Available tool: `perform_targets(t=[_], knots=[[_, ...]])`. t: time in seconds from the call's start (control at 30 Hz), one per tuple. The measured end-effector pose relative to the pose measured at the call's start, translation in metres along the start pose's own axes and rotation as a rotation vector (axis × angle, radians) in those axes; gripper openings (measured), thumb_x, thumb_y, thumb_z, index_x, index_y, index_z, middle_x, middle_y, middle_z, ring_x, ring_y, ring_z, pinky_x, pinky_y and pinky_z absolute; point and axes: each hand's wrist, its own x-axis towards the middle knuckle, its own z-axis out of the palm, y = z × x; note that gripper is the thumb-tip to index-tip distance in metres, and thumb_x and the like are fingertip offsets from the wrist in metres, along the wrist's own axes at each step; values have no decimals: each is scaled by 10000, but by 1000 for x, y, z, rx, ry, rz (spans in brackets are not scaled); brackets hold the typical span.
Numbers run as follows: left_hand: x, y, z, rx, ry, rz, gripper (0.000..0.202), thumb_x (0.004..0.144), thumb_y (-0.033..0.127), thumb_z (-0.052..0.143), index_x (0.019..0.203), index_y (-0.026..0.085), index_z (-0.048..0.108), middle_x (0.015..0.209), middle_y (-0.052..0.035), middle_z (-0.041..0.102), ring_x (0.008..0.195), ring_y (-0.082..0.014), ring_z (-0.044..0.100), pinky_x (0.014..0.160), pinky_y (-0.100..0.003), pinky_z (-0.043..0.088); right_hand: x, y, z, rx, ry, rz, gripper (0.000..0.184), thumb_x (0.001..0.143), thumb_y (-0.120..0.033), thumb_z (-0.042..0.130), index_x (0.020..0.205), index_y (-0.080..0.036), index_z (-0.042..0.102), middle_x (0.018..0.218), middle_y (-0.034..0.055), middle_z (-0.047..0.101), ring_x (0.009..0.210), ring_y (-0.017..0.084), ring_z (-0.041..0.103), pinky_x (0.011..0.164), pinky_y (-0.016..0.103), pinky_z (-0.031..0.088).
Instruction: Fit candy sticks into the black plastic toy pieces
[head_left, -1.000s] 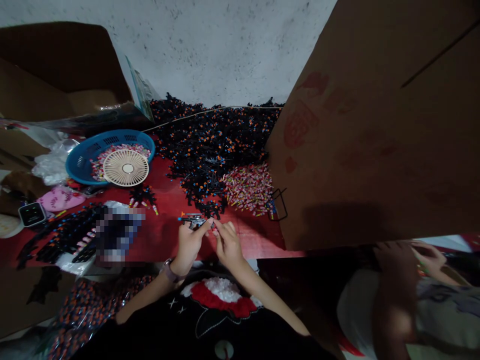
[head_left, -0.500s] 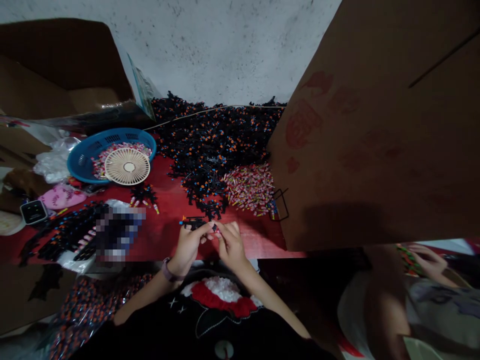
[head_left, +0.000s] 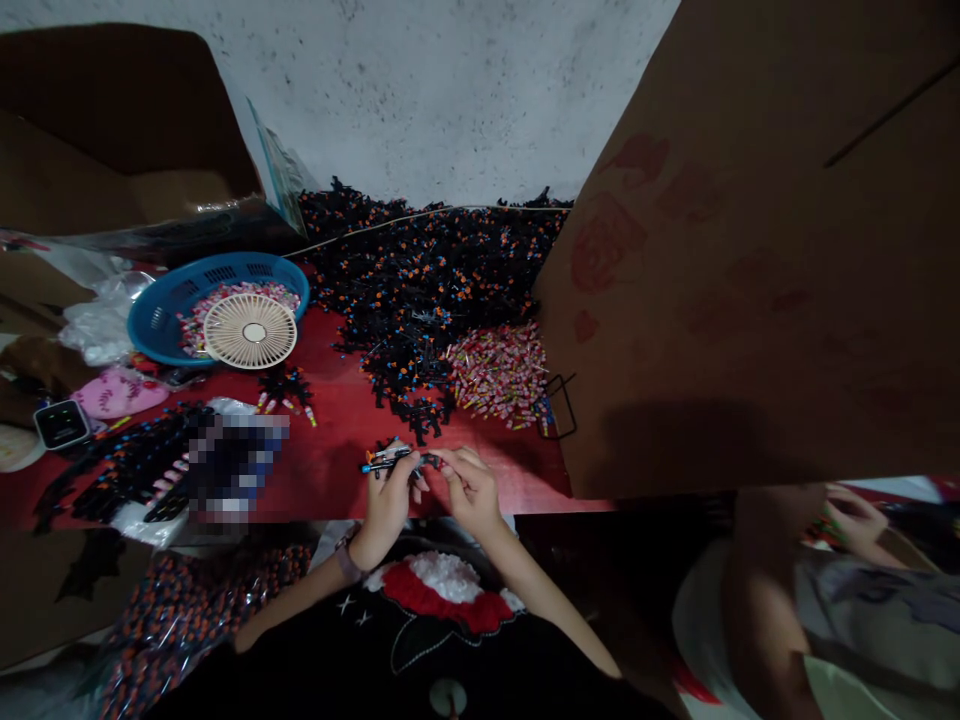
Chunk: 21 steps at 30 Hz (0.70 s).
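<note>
Near the front edge of the red table, my left hand (head_left: 391,492) is closed around a slim black toy gun (head_left: 386,462) with a blue tip pointing left. My right hand (head_left: 471,487) pinches at the right end of the same toy gun, its fingertips close to the left thumb. Whether a small separate part sits between those fingertips is too small to tell. Just beyond the hands spreads a heap of black toy guns (head_left: 420,290) with orange and blue tips. Beside it lies a pile of small pink tubes (head_left: 501,375) with yellow ends.
A blue basket (head_left: 150,335) of pink tubes, with a round cream fan (head_left: 251,332), stands left. A large cardboard box (head_left: 720,300) walls off the right. An open carton (head_left: 142,190) is back left. A smartwatch (head_left: 62,425) lies far left. Another person's hand (head_left: 855,518) works at right.
Both hands have shifted slightly right and the toy gun has turned in them, its blue tip now showing at the left. The view has moved a little.
</note>
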Motion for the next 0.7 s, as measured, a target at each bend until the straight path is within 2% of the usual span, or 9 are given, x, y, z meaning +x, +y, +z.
perform_targets(t=[0.17, 0.33, 0.43, 0.5, 0.53, 0.6, 0.67, 0.7], knots=[[-2, -3, 0, -44, -28, -45, 375, 753, 513, 820, 694, 227, 583, 509, 10, 664, 358, -112, 527, 389, -213, 370, 1, 2, 3, -6, 40, -11, 324, 1129, -225, 530, 1142, -228, 854, 916, 76, 817, 805, 229, 723, 769, 367, 586], [0, -16, -1, -95, -34, -57, 364, 775, 513, 826, 725, 221, 614, 513, 20, 652, 370, -127, 552, 392, -223, 390, 1, 4, 1, -38, 66, 13, 333, 1131, -243, 524, 1075, -222, 851, 884, 76, 805, 800, 230, 722, 765, 365, 592], [8, -34, 2, -142, -5, 5, 333, 770, 481, 851, 801, 216, 651, 624, 14, 705, 487, -140, 642, 485, -235, 498, -3, 10, 13, -14, 33, 110, 360, 1154, -309, 515, 1093, -226, 860, 925, 90, 815, 868, 242, 744, 816, 370, 615], [20, -47, 2, -148, 49, 52, 356, 719, 456, 886, 871, 216, 671, 764, -4, 759, 623, -157, 715, 602, -257, 582, -9, 22, 26, 30, -5, 209, 374, 1168, -360, 507, 1195, -227, 856, 1046, 112, 839, 972, 249, 768, 885, 374, 633], [29, -52, -1, -106, 64, 58, 377, 699, 457, 889, 897, 215, 678, 824, -19, 777, 674, -167, 732, 643, -272, 602, -12, 31, 31, 56, -31, 254, 379, 1167, -384, 512, 1265, -226, 842, 1121, 123, 844, 1020, 250, 775, 915, 376, 640], [51, -55, -15, 159, 55, 27, 375, 717, 498, 839, 900, 213, 677, 859, -49, 790, 699, -189, 735, 661, -296, 605, -17, 58, 32, 84, -86, 321, 402, 1139, -417, 552, 1387, -215, 795, 1223, 135, 840, 1056, 248, 780, 938, 380, 650], [83, -43, -42, 583, 24, -23, 323, 787, 524, 743, 840, 220, 651, 795, -69, 778, 681, -219, 728, 652, -316, 586, -17, 92, 14, 27, -99, 388, 431, 1071, -408, 624, 1416, -198, 772, 1180, 124, 844, 989, 244, 775, 898, 382, 659], [101, -31, -59, 715, 42, -28, 288, 800, 494, 733, 798, 224, 634, 764, -85, 767, 712, -250, 741, 680, -337, 586, -15, 110, -2, -66, -32, 448, 409, 1052, -363, 605, 1373, -187, 786, 1177, 127, 840, 997, 251, 766, 917, 403, 656]])
